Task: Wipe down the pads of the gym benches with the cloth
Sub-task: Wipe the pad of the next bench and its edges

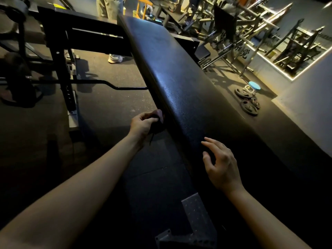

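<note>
The left hand (143, 123) is gripping the dark cloth (159, 121) against the side edge of the bench pad (179, 78), at ten o'clock from the right hand (221, 166), which is hovering relaxed and holding nothing. Long, even strokes toward eleven o'clock would probably be cleaning it best.

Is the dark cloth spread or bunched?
Bunched up: the left hand grips the dark cloth in a wad at the side edge of the black bench pad.

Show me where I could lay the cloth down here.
Free: the bench pad beyond the right hand; the floor between pad and rack. Crowded: right of it, by the weight plates and stool.
</note>
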`<state>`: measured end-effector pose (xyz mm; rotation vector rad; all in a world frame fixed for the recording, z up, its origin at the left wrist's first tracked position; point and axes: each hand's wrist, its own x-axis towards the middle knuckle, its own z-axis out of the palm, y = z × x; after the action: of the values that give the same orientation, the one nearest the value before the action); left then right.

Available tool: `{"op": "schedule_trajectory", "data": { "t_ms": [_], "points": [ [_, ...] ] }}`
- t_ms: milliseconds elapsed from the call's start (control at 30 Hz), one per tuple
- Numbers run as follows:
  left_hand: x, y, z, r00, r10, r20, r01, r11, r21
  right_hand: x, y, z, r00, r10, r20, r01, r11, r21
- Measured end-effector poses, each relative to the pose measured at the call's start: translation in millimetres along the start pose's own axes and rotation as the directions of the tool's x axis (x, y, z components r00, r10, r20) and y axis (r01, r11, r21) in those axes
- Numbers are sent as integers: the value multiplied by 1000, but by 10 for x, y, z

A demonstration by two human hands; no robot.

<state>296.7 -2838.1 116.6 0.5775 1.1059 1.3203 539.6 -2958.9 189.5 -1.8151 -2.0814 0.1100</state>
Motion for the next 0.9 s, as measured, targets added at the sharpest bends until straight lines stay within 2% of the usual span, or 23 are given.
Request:
{"op": "schedule_trajectory", "data": {
  "t_ms": [133, 200, 300, 367, 433, 500, 533, 567, 633, 667, 733, 800, 833, 900],
  "points": [
    [-12, -42, -34, 996, 85, 28, -89, 952, 292, -1, -27, -15, 1000, 4, 1, -4, 1000, 5],
    [-59, -35, 11, 991, 134, -5, -126, 942, 311, -2, -32, -13, 1000, 3, 5, -3, 1000, -4],
    [-259, -93, 59, 985, 166, 50, -173, 941, 291, -1, -26, -21, 1000, 5, 3, -5, 1000, -16],
    [-522, -238, 53, 976, 168, 136, -200, 940, 278, -2, -20, -23, 1000, 0, 3, 0, 1000, -14],
    [-850, -429, 26, 944, 165, 287, -250, 924, 291, -1, -20, -22, 1000, -5, -1, 5, 1000, -5],
    [-1089, -548, 1, 889, 143, 435, -320, 873, 367, -1, -22, -19, 1000, -10, 1, 10, 1000, 0],
    [-1088, -548, -13, 881, 167, 442, -365, 835, 412, 2, -20, -19, 1000, -12, 0, 12, 1000, 1],
    [-1003, -510, -18, 895, 228, 384, -401, 788, 467, 5, -16, -19, 1000, -13, -3, 13, 1000, 2],
    [-766, -348, -20, 928, 343, 147, -364, 743, 562, 8, -14, -16, 1000, -9, -8, 9, 1000, 6],
    [-680, -255, 2, 933, 355, 52, -322, 763, 560, 5, -14, -14, 1000, -7, -9, 7, 1000, 7],
    [-669, -184, 111, 948, 319, -3, -278, 832, 481, 3, -28, -14, 1000, -5, -11, 5, 1000, 5],
    [-858, -314, 176, 953, 290, 86, -299, 857, 420, 8, -31, -15, 1000, -9, -8, 9, 1000, -4],
    [-998, -411, 159, 949, 255, 184, -309, 868, 389, 6, -29, -15, 1000, -12, -4, 12, 1000, -10],
    [-1235, -560, 58, 894, 141, 425, -313, 876, 367, 4, -30, -20, 1000, -13, -2, 13, 1000, -11]
  ]
}}
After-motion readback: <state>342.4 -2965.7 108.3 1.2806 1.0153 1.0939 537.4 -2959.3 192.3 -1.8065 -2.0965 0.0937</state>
